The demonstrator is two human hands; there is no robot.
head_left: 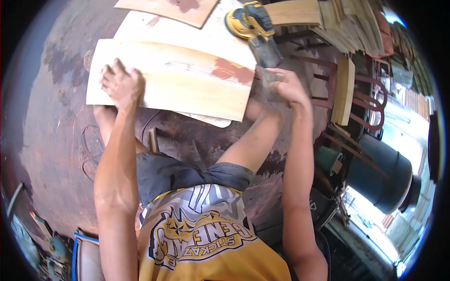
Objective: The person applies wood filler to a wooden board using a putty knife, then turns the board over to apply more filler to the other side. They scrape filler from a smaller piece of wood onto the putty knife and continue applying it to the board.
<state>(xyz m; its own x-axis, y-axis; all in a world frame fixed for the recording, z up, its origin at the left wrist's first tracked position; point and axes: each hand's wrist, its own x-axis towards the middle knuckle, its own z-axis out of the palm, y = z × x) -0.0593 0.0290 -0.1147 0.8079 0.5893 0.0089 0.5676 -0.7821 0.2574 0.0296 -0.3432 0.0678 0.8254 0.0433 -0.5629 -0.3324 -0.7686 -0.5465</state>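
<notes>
A pale wooden board [173, 84] with a reddish-brown patch near its right end lies across my knees, over a white surface. My left hand [121, 86] rests flat on the board's left part with its fingers spread. Just past the board's right end, my right hand [287, 85] is closed around a small greyish block [272, 78], blurred by motion. Above the board's right end sits a yellow and black power sander [248, 21] with a dark dust box. Another board [173, 10] with a reddish patch lies at the top.
Stacked wooden planks [349, 25] stand at the upper right. Below them are a reddish metal chair frame [323, 82] and an upright plank [344, 91]. A dark drum [379, 173] and a green bucket [328, 159] are at the right. A thin cable runs on the floor at the left.
</notes>
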